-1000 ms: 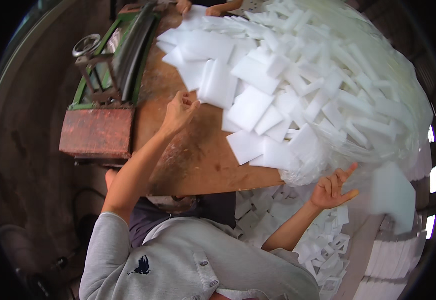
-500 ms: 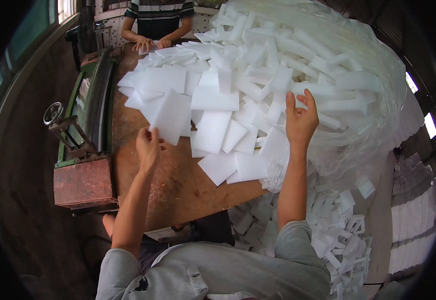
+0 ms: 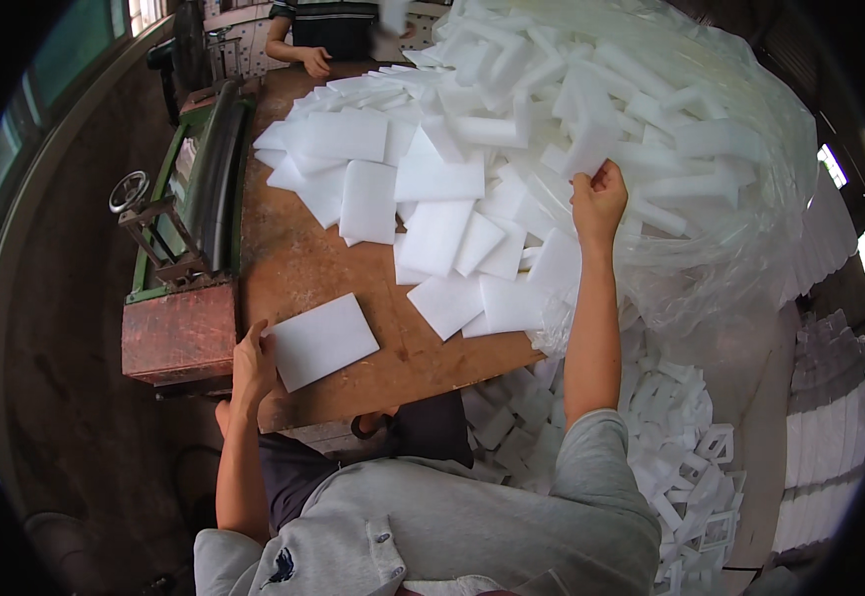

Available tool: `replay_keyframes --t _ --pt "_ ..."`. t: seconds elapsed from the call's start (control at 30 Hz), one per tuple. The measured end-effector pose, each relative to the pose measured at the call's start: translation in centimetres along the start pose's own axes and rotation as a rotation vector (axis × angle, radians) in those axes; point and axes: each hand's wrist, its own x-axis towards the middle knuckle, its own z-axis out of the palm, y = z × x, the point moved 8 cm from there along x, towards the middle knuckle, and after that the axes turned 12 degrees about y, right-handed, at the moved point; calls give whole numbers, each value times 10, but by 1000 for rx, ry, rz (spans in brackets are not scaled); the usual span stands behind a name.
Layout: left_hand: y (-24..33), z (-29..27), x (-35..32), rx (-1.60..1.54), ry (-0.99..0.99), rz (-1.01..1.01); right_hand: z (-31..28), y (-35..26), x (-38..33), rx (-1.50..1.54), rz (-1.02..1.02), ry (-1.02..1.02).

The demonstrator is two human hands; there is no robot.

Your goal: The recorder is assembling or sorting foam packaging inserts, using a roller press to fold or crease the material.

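My left hand (image 3: 256,360) pinches the left edge of a white foam sheet (image 3: 326,341), which lies over the near part of the brown wooden table (image 3: 298,263). At the pile's right side, my right hand (image 3: 599,199) is closed on the lower end of a white foam piece (image 3: 589,147); its upper part blends into the pieces behind. Several flat foam sheets (image 3: 439,238) overlap between my hands, and one thick sheet (image 3: 367,202) lies at their left edge.
A clear plastic bag (image 3: 720,283) surrounds a heap of foam strips and frames. To the left stands a green machine with a dark roller (image 3: 197,194) and a handwheel (image 3: 129,192). Foam frames (image 3: 716,444) litter the floor. Across the table, a person's hand (image 3: 315,62) rests near its edge.
My left hand has drawn a foam sheet off the pile toward me. My right hand, open before, has closed on a foam piece. The person opposite has lifted a blurred white piece.
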Motion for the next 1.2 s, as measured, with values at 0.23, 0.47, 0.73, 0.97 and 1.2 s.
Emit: replay_keyframes --t 0.23,0.47,0.73,0.97,1.2 --pt "7 -4 -4 230 64 108 -7 -14 -56 725 267 -224" --pt "83 -57 -22 -70 62 103 54 -11 -308 1018 1264 -1123" --pt "78 -70 -66 125 -45 -68 71 -33 -430 833 1389 -1426" --pt "23 -107 -85 150 232 -95 90 -50 -443 446 830 -1646" --pt "-20 -147 -98 91 409 -254 147 -66 -395 -36 -597 -1113"
